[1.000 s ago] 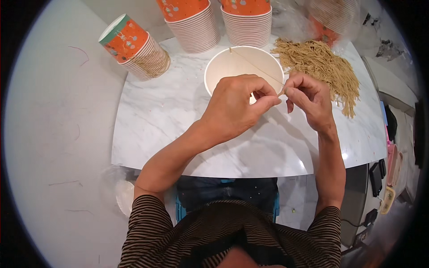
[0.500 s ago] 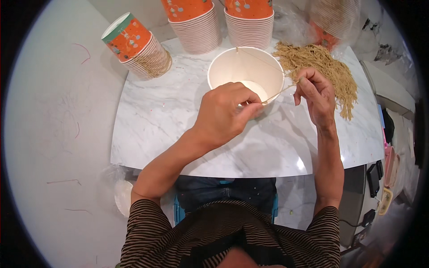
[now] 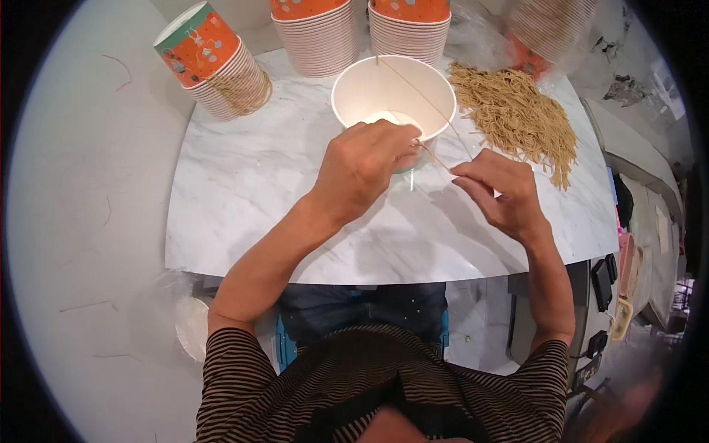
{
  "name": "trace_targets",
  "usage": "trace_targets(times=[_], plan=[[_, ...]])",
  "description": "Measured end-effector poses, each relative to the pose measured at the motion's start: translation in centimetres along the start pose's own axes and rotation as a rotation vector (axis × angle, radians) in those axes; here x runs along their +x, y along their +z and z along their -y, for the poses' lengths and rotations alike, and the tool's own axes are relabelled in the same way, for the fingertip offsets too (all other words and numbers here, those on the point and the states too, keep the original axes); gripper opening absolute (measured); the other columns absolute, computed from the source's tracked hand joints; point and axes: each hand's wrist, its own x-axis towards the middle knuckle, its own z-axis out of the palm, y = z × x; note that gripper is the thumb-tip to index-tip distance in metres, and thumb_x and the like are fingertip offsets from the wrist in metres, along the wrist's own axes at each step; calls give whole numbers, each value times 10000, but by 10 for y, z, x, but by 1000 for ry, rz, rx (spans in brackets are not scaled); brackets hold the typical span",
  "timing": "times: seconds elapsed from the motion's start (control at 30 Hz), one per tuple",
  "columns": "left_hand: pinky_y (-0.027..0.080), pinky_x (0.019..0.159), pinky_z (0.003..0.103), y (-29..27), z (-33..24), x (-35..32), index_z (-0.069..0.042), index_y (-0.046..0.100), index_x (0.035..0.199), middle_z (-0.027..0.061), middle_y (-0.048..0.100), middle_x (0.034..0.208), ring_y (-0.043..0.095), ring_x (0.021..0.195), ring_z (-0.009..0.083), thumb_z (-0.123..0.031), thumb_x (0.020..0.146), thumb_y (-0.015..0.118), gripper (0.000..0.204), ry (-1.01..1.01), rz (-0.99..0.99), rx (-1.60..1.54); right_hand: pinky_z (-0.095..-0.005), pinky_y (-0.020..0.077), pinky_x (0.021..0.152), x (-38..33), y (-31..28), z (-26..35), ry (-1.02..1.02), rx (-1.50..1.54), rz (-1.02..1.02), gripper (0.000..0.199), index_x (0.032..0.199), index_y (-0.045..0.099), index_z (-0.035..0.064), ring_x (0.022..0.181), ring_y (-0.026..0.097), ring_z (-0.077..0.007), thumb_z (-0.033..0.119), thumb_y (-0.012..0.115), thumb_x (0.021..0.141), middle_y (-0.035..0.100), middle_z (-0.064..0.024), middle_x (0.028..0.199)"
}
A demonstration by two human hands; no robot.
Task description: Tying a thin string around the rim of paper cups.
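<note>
A white paper bowl (image 3: 391, 92) stands upright on the marble table (image 3: 244, 192). A thin tan string (image 3: 425, 100) runs across the bowl's mouth from its far rim to my fingers. My left hand (image 3: 362, 166) pinches the string at the bowl's near rim. My right hand (image 3: 498, 192) pinches the same string a little to the right, just in front of the bowl. A loose heap of tan strings (image 3: 517, 118) lies to the right of the bowl.
Stacks of orange-patterned paper bowls stand at the table's far edge: one tilted stack (image 3: 214, 66) at the left, two (image 3: 317, 33) behind the bowl, another (image 3: 543, 29) in clear plastic at the right. Pale floor lies to the left; dark items sit at the right.
Both hands have drawn back toward me along the string. The right hand dropped from beside the bowl's rim to in front of it, and the string now lies stretched across the bowl.
</note>
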Motion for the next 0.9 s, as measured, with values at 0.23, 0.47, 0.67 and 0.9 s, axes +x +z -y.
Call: trace_targets(times=[0.23, 0.47, 0.67, 0.9], plan=[[552, 661, 389, 4, 1, -1, -73, 658, 1105, 93, 715, 871, 696, 766, 295, -70, 804, 806, 335, -89, 26, -127, -355, 467, 497, -18, 42, -13, -125, -423, 5, 524, 1277, 704, 155, 579, 579, -192, 40, 740, 766, 504, -13, 695], [555, 681, 374, 2, 1, 1, -52, 702, 1045, 93, 721, 864, 703, 776, 273, -66, 828, 783, 232, -50, 52, -60, -347, 477, 509, -12, 61, -8, -115, -501, -15, 495, 1269, 687, 143, 599, 612, -185, 78, 730, 780, 523, -21, 742], [520, 681, 370, 5, -5, 4, -50, 731, 981, 85, 722, 836, 687, 734, 260, -93, 837, 788, 160, -29, 103, 37, -356, 488, 524, -15, 58, -11, -141, -519, 11, 386, 1182, 704, 122, 611, 617, -197, 84, 723, 799, 541, -33, 755], [502, 690, 374, 0, -3, 0, -37, 725, 965, 92, 718, 830, 687, 754, 269, -49, 840, 769, 133, 36, 159, 80, -391, 513, 580, -9, 18, -57, -16, -538, -208, 136, 1002, 675, 67, 754, 649, -275, 36, 715, 876, 613, -88, 862]])
